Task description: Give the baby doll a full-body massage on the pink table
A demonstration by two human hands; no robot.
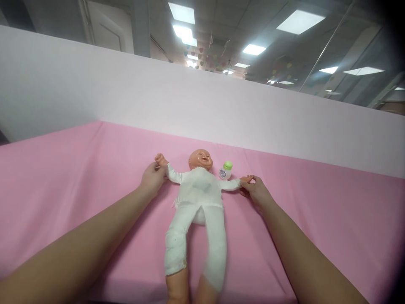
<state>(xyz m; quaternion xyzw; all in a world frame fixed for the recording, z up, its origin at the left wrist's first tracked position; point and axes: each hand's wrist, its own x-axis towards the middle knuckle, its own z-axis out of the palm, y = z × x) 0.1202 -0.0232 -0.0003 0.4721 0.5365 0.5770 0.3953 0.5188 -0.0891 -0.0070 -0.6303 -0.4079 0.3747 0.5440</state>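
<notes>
A baby doll [199, 185] with a white cloth body lies on its back, head toward the far side and its arms spread outward. My left hand [153, 179] has its fingers closed around the doll's wrist on the left. On the right, my right hand [257, 192] pinches the doll's other hand between thumb and fingers. A small clear bottle [225, 170] with a green cap stands beside the doll's head, just above the arm on the right. The doll's feet run out of view at the bottom.
Pink cloth [126, 152] covers the surface under the doll, with some wrinkles. Behind it rises a white wall panel [177, 101] along the far edge. Above the panel are a glass pane, ceiling lights and a white door [110, 27].
</notes>
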